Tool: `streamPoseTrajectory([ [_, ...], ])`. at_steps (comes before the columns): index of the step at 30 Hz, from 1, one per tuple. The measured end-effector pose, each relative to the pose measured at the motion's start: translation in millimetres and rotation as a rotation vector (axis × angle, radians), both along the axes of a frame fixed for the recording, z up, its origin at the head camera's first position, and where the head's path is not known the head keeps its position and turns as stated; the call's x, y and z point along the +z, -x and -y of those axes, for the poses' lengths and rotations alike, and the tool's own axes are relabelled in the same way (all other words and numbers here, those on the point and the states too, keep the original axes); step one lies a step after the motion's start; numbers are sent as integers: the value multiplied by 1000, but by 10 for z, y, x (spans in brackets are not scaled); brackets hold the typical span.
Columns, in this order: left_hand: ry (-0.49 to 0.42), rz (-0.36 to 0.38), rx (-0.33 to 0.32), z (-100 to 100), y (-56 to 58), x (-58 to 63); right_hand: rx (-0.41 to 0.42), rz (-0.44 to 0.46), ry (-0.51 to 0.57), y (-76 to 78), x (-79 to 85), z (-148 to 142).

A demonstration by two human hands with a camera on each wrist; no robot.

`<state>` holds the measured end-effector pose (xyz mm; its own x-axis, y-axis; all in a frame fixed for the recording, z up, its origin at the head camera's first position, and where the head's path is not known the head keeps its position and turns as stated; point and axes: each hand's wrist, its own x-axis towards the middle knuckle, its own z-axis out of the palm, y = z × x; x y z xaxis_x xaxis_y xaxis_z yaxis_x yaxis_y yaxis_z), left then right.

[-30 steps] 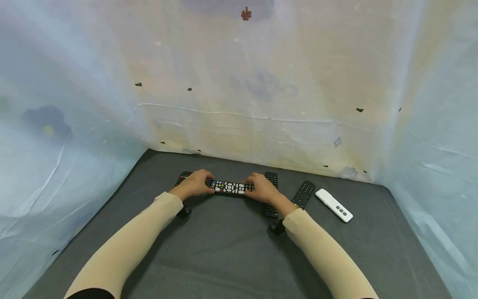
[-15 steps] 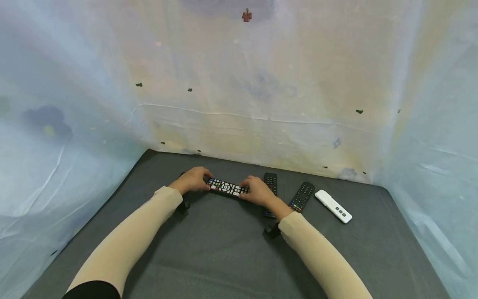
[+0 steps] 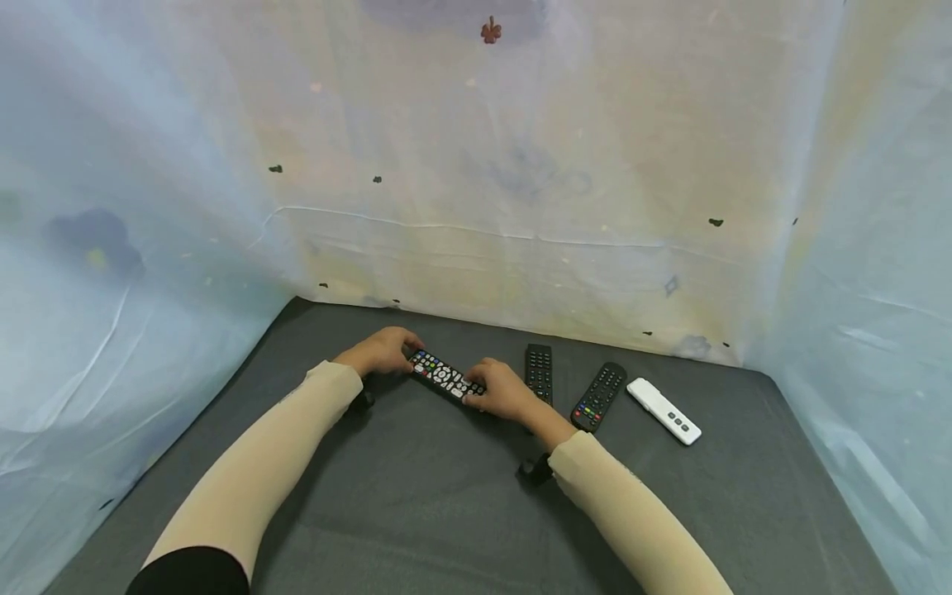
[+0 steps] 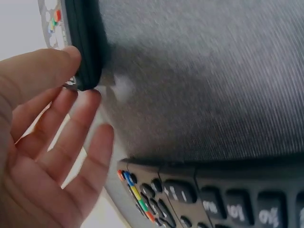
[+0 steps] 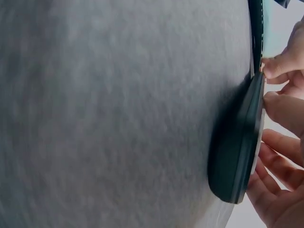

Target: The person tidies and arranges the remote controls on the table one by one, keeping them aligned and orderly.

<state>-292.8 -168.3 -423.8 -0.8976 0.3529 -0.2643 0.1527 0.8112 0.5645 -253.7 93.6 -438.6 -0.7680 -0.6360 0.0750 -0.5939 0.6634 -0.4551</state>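
A black remote control with white and coloured buttons lies slantwise between both hands. My left hand holds its far left end; the left wrist view shows the thumb on the remote's buttoned side and fingertips at its end. My right hand grips the near right end. In the right wrist view, thumb and fingers lie along the edges of the remote. A second black remote lies close below the left hand in the left wrist view; the head view hides it behind that hand.
Right of the hands lie a narrow black remote, partly behind the right hand, a black remote with coloured buttons and a white remote. A grey cloth covers the table. Patterned curtains enclose it.
The held remote has turned from nearly level to slanted, its right end coming nearer and leftward with my right hand. My left hand has shifted slightly left and away.
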Motion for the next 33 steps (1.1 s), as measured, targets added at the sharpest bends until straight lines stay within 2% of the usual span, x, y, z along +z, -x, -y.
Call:
streamPoseTrajectory([
  [5,-8,0,-15,9,23,21,31,-4,13,-28,-20,51],
  [14,8,-64,13,70,82,-66,140,39,-22,-84,19,81],
  [27,6,-93,49,106,91,-48,257,52,-61,-174,34,145],
  [33,23,-100,38,136,86,-30,248,47,-54,-263,53,233],
])
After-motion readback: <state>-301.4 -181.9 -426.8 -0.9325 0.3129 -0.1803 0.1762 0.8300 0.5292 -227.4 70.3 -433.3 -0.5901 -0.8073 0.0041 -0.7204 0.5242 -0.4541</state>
